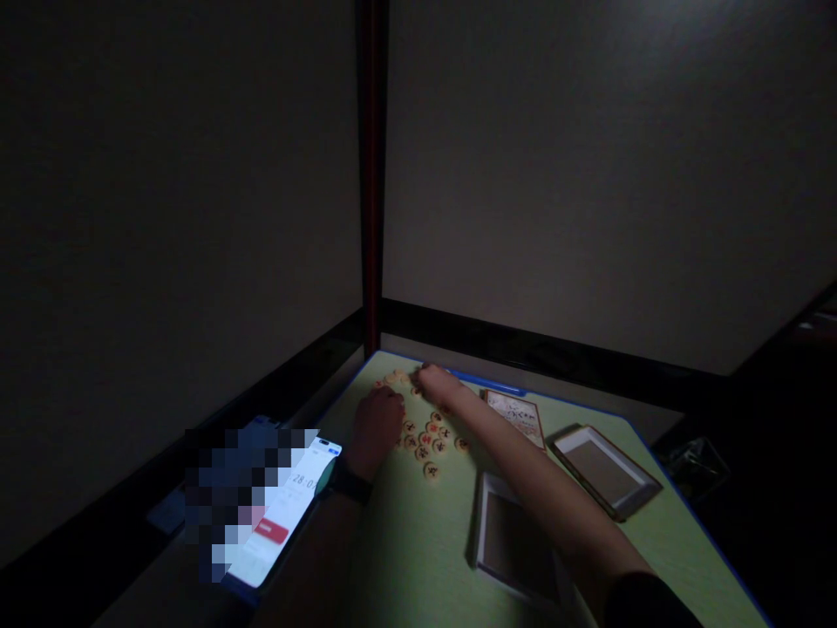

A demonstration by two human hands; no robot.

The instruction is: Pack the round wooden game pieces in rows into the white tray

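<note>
Round wooden Chinese chess pieces [431, 471] with red and black characters lie loose toward the far corner of the green table. My left hand [379, 423] rests at the left side of them, its fingers bent inward over the pieces. Beyond it, my right hand [438, 385] reaches to the far side of the group, close to several pale pieces [396, 378]. The right fingers are curled together. Whatever either hand has in its fingers is hidden. A dark band circles my left wrist.
The green table [405, 549] has a blue edge. A blue stick-like object [490, 383] lies at the back. A printed card or lid [516, 417], a framed tray [608, 471] and an open box [484, 532] are on the right. A lit phone [288, 523] stands left. Walls enclose the corner.
</note>
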